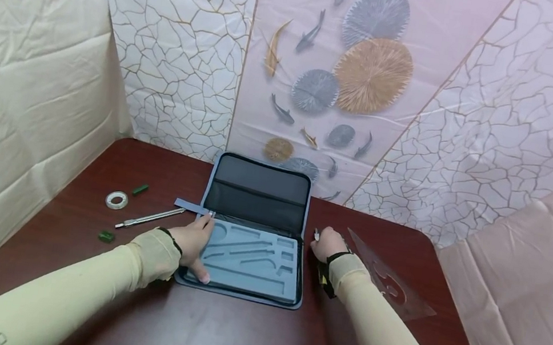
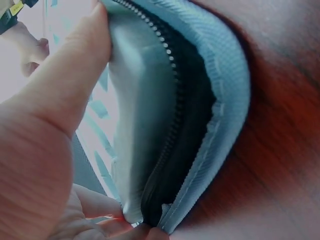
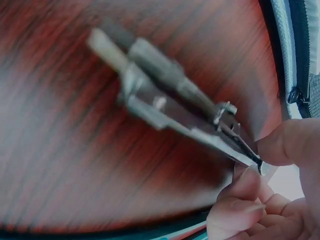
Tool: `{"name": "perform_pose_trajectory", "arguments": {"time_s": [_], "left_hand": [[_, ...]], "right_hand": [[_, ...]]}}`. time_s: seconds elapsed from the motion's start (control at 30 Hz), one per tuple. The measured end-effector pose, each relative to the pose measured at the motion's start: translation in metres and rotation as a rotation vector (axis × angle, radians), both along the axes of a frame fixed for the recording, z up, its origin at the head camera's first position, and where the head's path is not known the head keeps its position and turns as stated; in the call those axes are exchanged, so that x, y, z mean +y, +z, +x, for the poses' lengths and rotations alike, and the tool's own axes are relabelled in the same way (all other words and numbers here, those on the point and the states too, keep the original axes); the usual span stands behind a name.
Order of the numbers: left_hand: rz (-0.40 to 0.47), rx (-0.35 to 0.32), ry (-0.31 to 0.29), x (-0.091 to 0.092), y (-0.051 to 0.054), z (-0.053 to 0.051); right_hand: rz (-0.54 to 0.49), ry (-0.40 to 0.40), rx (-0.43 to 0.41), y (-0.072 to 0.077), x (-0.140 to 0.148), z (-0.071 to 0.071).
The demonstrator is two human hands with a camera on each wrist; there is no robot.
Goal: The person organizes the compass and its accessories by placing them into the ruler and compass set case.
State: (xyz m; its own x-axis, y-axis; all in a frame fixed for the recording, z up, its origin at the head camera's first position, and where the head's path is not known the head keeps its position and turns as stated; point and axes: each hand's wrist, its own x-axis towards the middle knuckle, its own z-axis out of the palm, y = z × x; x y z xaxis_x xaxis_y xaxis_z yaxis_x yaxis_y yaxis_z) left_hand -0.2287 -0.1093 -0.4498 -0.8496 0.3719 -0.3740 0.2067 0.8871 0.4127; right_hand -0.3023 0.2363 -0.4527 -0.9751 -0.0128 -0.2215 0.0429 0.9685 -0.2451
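Observation:
A zip case lies unfolded on the table, its lid leaning back and its tray side holding a pale blue insert with shaped recesses. My left hand rests at the tray's left side, thumb and fingers spread apart. In the left wrist view the thumb lies on the insert's edge, beside the zip. To the right of the case, my right hand pinches one end of a metal drawing compass between thumb and fingertips. The compass is above the tabletop, its other end pointing away from the fingers.
Left of the case lie a whitish ring, a silver rod-like tool, two small green pieces, one a block, and a blue-grey strip. A clear plastic sheet lies beside my right forearm. Patterned fabric hangs behind the table.

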Motion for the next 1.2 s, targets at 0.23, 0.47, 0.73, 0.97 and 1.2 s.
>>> {"name": "perform_pose_trajectory", "arguments": {"time_s": [0.23,0.47,0.73,0.97,1.2], "left_hand": [[-0.062,0.057,-0.056,-0.004,0.003,0.001],[-0.116,0.003,-0.077,-0.006,0.009,-0.012],[-0.035,-0.016,-0.061,-0.012,0.009,-0.008],[0.019,0.008,-0.060,-0.017,0.012,-0.002],[0.035,0.022,-0.087,-0.020,0.010,0.000]], "right_hand": [[-0.045,-0.009,-0.035,-0.002,0.002,-0.003],[-0.071,0.005,0.000,-0.001,0.008,-0.003],[-0.194,-0.046,0.002,0.022,0.032,0.004],[-0.507,-0.076,0.010,0.043,0.050,0.016],[-1.003,-0.144,-0.126,0.037,0.033,0.026]]}}
